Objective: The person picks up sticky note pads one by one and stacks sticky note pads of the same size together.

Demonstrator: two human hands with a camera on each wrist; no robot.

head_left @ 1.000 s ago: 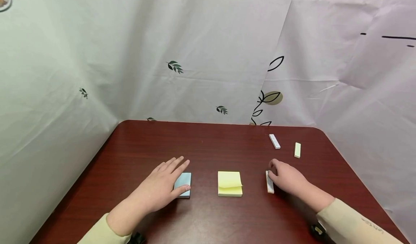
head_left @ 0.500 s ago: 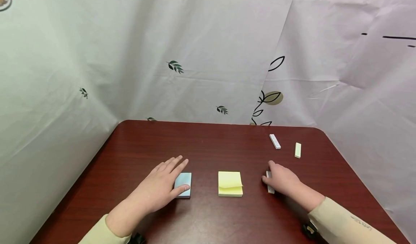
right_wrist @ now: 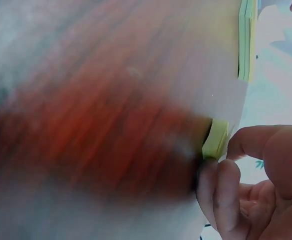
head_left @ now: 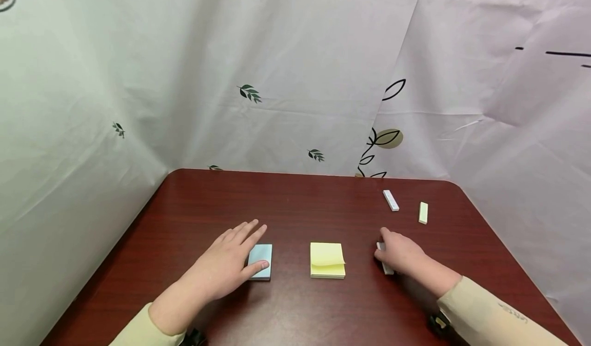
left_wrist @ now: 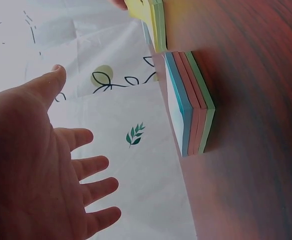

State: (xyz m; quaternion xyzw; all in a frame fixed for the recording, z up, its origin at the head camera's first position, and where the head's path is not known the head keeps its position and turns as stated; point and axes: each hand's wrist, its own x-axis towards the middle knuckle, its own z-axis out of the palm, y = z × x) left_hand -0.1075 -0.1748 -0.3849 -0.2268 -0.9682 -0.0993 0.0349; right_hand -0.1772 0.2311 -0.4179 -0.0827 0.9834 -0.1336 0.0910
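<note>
My left hand (head_left: 217, 269) is held over the left edge of a blue sticky-note stack (head_left: 263, 253), fingers spread; in the left wrist view a gap shows between the palm (left_wrist: 31, 165) and the stack (left_wrist: 188, 105), whose side has blue, pink and green layers. My right hand (head_left: 404, 253) pinches a narrow pad (head_left: 387, 268) on the table, partly hidden under the fingers. The right wrist view shows the pad's yellow-green side (right_wrist: 215, 139) between thumb and bent fingers of that hand (right_wrist: 265, 185). A yellow stack (head_left: 327, 256) with a lifted top sheet lies between the hands.
Farther back on the right of the dark red table (head_left: 277, 202) lie a narrow white pad (head_left: 390, 201) and a narrow pale yellow pad (head_left: 422, 213). A white patterned cloth (head_left: 295, 79) hangs behind and along both sides.
My right hand has shifted left over the narrow pad and its thumb has closed in at the left side. The pad has turned slightly. My left hand has barely moved.
</note>
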